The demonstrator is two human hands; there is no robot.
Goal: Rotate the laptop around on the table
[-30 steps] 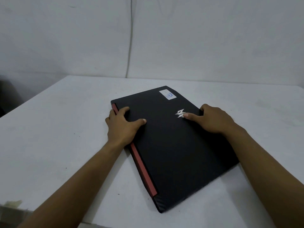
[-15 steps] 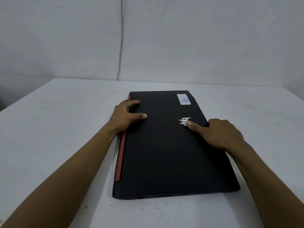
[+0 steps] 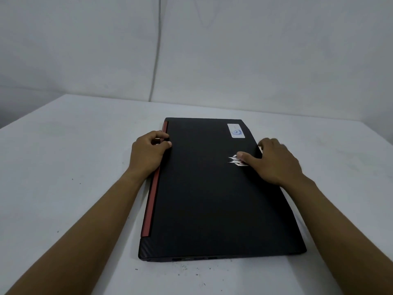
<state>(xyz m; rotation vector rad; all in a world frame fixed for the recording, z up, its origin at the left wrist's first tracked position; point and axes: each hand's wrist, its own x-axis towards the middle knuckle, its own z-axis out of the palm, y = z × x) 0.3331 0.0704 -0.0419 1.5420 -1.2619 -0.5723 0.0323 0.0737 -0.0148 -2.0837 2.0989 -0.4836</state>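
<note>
Closed black laptop [image 3: 212,199] (red hinge strip along its left edge) lies flat on table.

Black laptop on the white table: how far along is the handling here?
Done: the closed black laptop lies flat on the white table. In hand: left hand grips its red-striped edge; right hand rests on the lid. Left: the lid is not yet raised.
</note>
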